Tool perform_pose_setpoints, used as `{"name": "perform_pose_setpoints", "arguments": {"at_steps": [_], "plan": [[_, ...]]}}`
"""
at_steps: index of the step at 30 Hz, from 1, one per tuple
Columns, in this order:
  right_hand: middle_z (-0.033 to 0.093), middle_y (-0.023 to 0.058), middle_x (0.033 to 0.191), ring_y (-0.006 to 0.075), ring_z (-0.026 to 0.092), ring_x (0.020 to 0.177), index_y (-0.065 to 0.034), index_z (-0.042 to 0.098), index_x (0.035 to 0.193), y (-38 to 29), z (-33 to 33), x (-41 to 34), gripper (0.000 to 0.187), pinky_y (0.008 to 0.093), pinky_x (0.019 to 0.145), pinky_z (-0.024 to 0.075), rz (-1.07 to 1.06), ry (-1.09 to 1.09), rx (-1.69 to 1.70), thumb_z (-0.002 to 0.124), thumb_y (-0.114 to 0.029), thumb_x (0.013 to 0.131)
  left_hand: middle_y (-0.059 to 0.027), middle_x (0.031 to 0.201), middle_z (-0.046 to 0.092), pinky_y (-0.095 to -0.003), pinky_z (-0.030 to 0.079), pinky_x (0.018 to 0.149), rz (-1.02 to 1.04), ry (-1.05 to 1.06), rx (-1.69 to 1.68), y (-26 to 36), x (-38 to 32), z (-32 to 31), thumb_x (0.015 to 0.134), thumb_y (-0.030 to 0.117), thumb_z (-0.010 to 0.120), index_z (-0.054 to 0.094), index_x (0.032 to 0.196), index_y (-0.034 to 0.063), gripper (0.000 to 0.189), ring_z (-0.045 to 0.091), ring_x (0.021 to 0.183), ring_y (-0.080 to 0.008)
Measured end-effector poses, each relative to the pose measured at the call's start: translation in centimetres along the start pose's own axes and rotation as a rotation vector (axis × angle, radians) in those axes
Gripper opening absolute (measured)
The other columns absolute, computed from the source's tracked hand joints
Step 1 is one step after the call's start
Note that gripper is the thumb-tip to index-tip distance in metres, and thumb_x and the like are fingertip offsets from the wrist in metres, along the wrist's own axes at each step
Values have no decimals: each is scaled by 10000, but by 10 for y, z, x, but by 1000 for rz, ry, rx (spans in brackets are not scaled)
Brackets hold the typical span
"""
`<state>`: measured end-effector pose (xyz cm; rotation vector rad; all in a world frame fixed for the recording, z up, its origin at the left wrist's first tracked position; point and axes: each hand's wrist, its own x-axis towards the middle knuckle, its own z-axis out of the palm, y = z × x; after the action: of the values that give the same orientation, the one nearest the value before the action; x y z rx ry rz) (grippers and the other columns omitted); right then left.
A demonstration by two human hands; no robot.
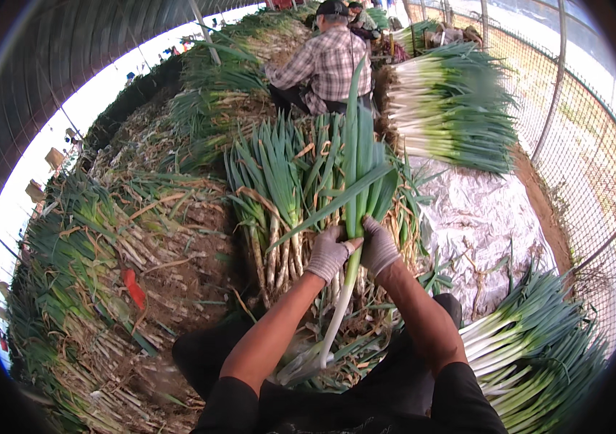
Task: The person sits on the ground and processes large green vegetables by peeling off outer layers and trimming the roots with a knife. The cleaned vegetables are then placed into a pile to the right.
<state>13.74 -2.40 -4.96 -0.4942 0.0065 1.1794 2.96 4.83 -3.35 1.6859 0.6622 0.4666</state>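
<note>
My left hand and my right hand, both in pale knitted gloves with bare fingertips, grip one large green onion between them. Its green leaves fan upward past my hands, one bent across to the lower left. The white stem curves down between my forearms, its lower end near a strip of peeled outer leaf above my lap. Just beyond my hands stands a row of unpeeled green onions with dirty stems and some dry leaves.
Heaps of soiled green onions lie at the left, with a red scrap. Cleaned green onions lie at the lower right and upper right, with silvery sheeting between. A person in a checked shirt sits ahead; a mesh fence runs along the right.
</note>
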Motion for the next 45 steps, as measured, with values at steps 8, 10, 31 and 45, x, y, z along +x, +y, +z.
{"name": "perform_pose_setpoints", "arguments": {"at_steps": [8,10,31,45], "plan": [[630,155,927,280,628,778,-26,535,1105,-49,-2,-31,363,432,678,539,-18,144,-282,594,-292,865,-144,1070,653,-350,495,861,-214,10,463,-88,-42,-56,822,205,685,604,1138,5,383,628,978,-251],[568,53,678,202,545,558,-45,538,944,-39,-21,-27,220,379,569,509,48,105,-214,626,-205,823,-156,1063,647,-381,509,850,-287,93,556,-129,-32,-75,835,201,655,590,1157,15,377,625,954,-285],[424,-9,548,117,377,397,-15,549,1071,-50,-3,-11,333,299,379,304,-36,-129,-167,639,-171,791,-192,971,633,-434,519,779,-699,306,649,-241,72,-64,754,181,726,528,1053,37,386,625,906,-343],[521,34,589,166,485,422,17,557,993,-53,-2,-5,295,306,385,397,-87,-15,-330,645,-142,761,-128,814,616,-381,475,698,-380,116,184,-218,71,-65,746,156,741,581,965,-17,321,574,741,-250]]}}
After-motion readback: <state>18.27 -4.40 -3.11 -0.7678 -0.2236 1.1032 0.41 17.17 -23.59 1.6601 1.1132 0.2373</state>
